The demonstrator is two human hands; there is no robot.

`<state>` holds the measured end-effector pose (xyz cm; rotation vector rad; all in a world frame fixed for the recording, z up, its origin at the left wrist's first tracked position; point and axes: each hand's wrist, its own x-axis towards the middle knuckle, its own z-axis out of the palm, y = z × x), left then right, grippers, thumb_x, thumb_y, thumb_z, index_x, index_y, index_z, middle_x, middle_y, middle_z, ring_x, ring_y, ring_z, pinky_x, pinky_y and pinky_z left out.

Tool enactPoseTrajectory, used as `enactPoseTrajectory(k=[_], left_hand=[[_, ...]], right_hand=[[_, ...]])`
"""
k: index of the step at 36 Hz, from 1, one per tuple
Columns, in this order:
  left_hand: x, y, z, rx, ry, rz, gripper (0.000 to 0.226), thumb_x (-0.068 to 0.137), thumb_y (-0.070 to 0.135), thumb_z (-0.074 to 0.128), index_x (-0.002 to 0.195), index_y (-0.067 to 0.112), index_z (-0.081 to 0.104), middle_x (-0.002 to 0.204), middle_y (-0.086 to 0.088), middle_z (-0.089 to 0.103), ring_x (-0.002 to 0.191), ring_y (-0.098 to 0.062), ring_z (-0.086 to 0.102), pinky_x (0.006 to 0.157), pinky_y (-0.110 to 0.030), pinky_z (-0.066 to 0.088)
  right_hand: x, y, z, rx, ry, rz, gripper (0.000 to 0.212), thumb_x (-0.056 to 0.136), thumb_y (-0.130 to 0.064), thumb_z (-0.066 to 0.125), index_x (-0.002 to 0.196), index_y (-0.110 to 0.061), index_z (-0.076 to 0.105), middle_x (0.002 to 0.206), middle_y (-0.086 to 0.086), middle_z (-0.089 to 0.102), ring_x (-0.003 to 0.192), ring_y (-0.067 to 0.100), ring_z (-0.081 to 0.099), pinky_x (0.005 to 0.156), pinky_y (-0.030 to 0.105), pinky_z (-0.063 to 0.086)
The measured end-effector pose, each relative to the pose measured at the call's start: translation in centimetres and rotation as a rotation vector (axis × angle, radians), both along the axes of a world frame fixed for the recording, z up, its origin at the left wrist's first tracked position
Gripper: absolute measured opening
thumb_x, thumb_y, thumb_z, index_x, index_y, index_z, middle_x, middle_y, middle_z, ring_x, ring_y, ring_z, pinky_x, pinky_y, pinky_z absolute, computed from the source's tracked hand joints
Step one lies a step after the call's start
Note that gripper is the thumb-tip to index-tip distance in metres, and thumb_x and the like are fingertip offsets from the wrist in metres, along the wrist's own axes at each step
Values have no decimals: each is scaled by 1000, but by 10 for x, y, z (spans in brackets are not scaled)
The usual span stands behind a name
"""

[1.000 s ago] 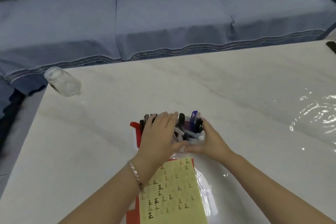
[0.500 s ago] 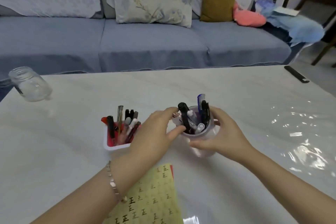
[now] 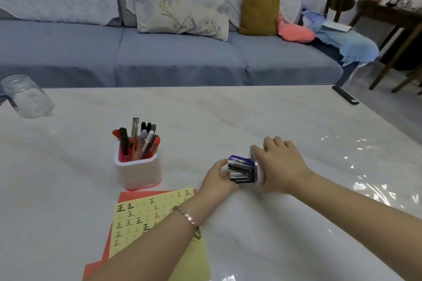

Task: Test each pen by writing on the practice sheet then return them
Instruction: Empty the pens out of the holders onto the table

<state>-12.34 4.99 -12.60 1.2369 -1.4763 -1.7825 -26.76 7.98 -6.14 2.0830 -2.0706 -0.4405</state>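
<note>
Both hands' grips close on tipped cup (image 3: pixel 259 170) and pens (image 3: pixel 242 170).

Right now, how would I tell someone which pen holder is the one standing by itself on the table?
On the white marble table in front of the blue sofa, look just beyond the yellow practice sheet. The square pen holder stands upright there, white with a pink base, untouched. Unlike the clear cup tipped sideways between both hands, its pens point upward.
</note>
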Motion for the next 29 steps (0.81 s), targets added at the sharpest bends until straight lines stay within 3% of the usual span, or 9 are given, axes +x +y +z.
enactPoseTrajectory(k=[3,6,9,12,15,20,24,26,29], left_hand=[[-5,1,-2,-94,-69,-51,64,80,-14,46,137,13,36,108,1,56,86,-11,56,59,-11,43],[-8,3,-13,-170,-164,-55,77,82,-7,49,147,17,16,144,-1,30,129,-16,37,102,-21,35],[-10,5,-28,-200,-120,-35,89,77,1,55,148,21,4,153,-3,16,140,-19,22,114,-33,23],[-16,8,-42,-397,-266,-120,96,84,23,64,144,33,-9,152,8,-12,141,-11,-14,114,-26,2],[-23,8,-56,-642,-543,-235,85,88,48,54,134,47,-18,144,12,-31,136,-14,-30,114,-32,-4],[-35,-1,-64,-854,-814,-271,64,89,65,19,147,38,8,155,-9,-16,135,-30,-31,117,-42,-3],[-40,-9,-64,-890,-876,-334,100,59,80,-21,146,40,10,156,-8,-11,133,-28,-31,115,-39,-4],[-43,-15,-58,-878,-957,-376,83,73,78,-9,146,41,3,156,-7,-14,139,-32,-24,114,-38,-5],[-49,-21,-45,-811,-1082,-505,75,86,71,26,146,39,-7,154,-6,-22,138,-35,-25,114,-44,-7]], right_hand=[[-1,-4,-3,-51,58,47,51,27,-27,77,73,-13,60,69,8,52,60,28,50,54,30,31],[-8,-6,-5,-11,110,34,51,69,-22,66,116,-12,46,111,13,47,101,31,46,81,37,35],[-19,-4,-1,22,165,13,53,79,-21,60,126,-13,37,121,12,39,111,31,38,91,37,31],[-26,-4,1,49,208,36,57,78,-17,63,128,-12,35,124,13,37,113,32,37,94,37,29],[-34,0,0,68,255,70,62,78,-12,60,132,-10,31,128,15,35,117,33,34,100,39,26],[-55,12,0,51,267,95,64,76,-5,53,135,-7,30,130,17,35,119,34,34,102,41,24],[-74,17,-4,-166,310,68,74,31,-11,74,104,-10,64,93,16,58,83,34,56,80,40,34],[-84,17,-10,-286,197,82,81,12,-8,78,93,-8,67,79,17,56,70,36,57,71,39,29],[-82,19,-12,-406,85,82,81,17,-6,76,97,-8,66,78,17,55,70,37,57,68,39,42]])
